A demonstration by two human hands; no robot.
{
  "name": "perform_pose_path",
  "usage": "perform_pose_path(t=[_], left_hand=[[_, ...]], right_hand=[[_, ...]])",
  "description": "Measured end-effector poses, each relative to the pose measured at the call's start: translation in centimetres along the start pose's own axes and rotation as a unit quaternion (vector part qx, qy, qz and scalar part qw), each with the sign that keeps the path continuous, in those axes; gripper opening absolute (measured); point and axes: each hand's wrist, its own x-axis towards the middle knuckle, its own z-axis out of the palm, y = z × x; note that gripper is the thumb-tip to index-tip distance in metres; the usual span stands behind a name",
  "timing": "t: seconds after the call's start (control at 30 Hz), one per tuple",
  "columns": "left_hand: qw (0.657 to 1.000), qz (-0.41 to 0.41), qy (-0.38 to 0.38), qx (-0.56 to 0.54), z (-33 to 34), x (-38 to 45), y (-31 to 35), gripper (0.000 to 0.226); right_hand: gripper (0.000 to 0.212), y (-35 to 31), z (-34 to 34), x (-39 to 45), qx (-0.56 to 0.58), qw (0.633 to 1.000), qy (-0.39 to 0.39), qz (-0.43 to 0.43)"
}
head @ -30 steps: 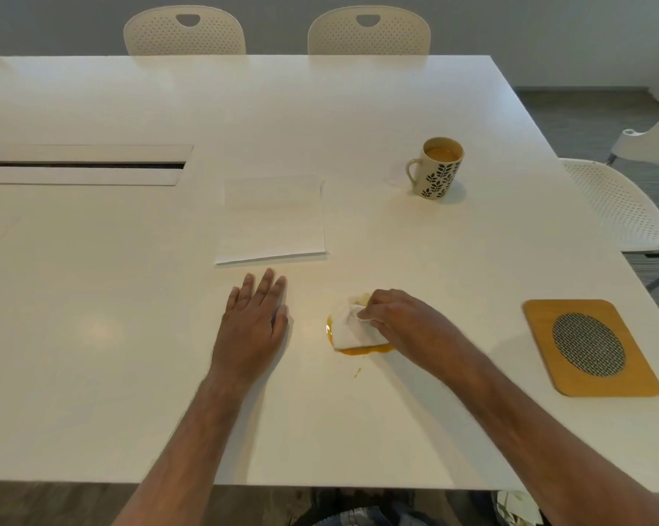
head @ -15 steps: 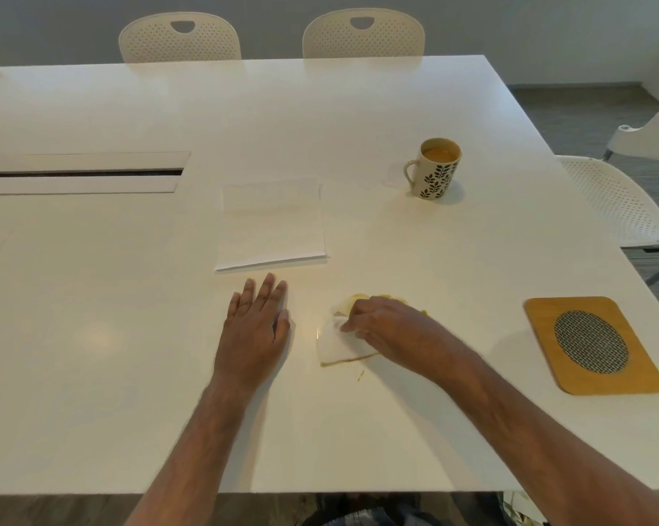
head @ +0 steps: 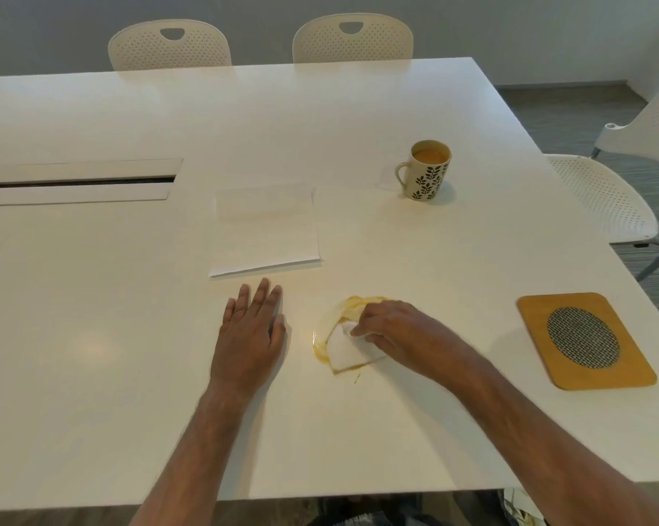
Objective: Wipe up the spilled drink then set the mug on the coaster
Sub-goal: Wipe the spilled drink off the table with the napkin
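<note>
An orange spill point(head: 320, 345) lies on the white table point(head: 130, 373) near the front middle. My right hand point(head: 392, 330) presses and grips a white paper napkin point(head: 345, 347) on the spill; part of the napkin is stained yellow. Flat on the table to the left of the spill rests my left hand point(head: 250, 336), fingers straight. A cream mug with black leaf print point(head: 426, 172), filled with orange drink, stands farther back on the right. The wooden coaster with a woven oval centre point(head: 586, 339) lies near the right edge.
A stack of white napkins point(head: 265, 229) lies behind my left hand. A cable slot point(head: 77, 182) runs along the table's left part. Two chairs point(head: 170, 45) stand at the far side, and another chair point(head: 605, 195) on the right.
My right hand has slid the napkin back and forth across the spill, first left, then slightly right. The orange liquid is smeared wider. My left hand has stayed put.
</note>
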Motion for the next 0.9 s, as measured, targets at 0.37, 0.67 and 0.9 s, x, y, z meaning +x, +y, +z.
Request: perform_pose_path(t=[0.37,0.67,0.9], left_hand=[[1.0,0.001,0.007,0.005,0.6,0.1,-0.4,0.061],[1.0,-0.001,0.006,0.006,0.7,0.2,-0.5,0.062],[1.0,-0.003,0.01,-0.001,0.7,0.1,-0.3,0.061]], right_hand=[[0.021,4.0,-2.9,-3.1,-0.048,0.991,0.038,0.123],[0.022,5.2,-3.3,-5.3,0.01,0.992,-0.031,0.123],[0.018,4.8,-3.1,-4.3,0.033,0.983,0.081,0.159]])
